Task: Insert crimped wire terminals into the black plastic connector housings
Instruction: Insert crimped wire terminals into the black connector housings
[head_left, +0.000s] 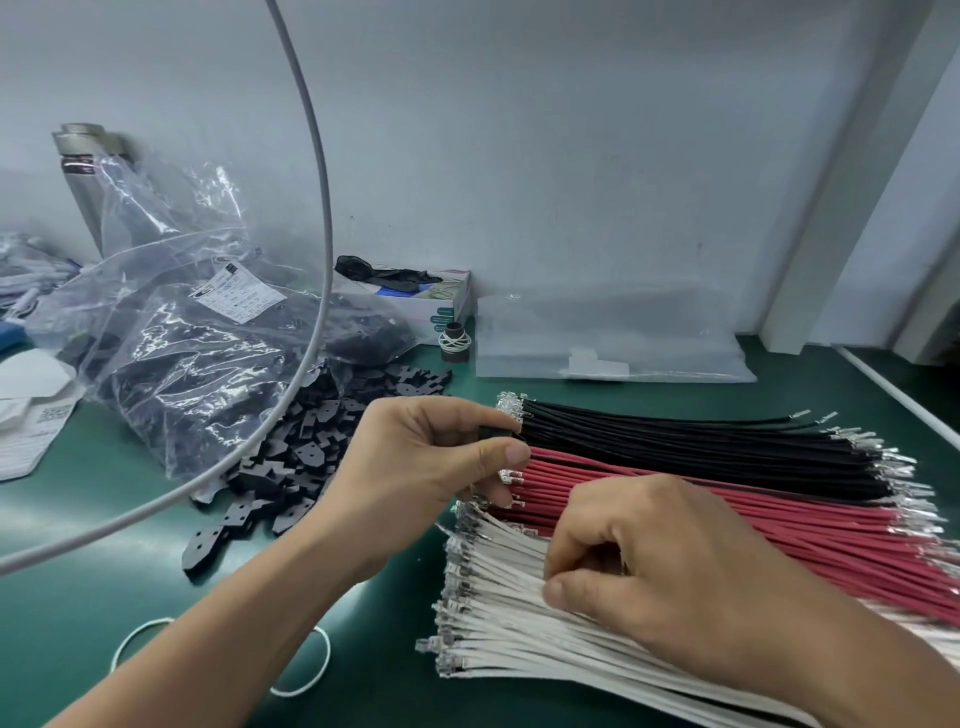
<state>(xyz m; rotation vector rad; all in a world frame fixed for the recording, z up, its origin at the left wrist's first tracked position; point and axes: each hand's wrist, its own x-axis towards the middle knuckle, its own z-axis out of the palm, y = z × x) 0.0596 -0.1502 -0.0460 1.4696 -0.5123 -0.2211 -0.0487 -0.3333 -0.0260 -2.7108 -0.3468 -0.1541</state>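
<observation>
Black housing (492, 434) pinched in left hand (415, 457); right hand (670, 566) fingers pinch white wires (498, 613), terminals leftward.

Three wire bundles (701, 499); two hands (415, 467); two rubber bands (306, 686).

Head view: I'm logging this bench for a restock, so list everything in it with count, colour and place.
black wires: one bundle, black, far row on the mat
red wires: one bundle, red, middle row
white wires: one bundle, white, nearest row
connector housings: loose pile, black, left of the wires
plastic bag: one, clear, dark parts inside, behind the pile
cardboard box: one, white, by the wall
flat bags: a stack, clear, right of the box
rubber bands: two, white, near edge
cable: one, grey, arcs across the left
mat: green
left hand: pinches a black housing
right hand: fingers pinch at the white wires
</observation>
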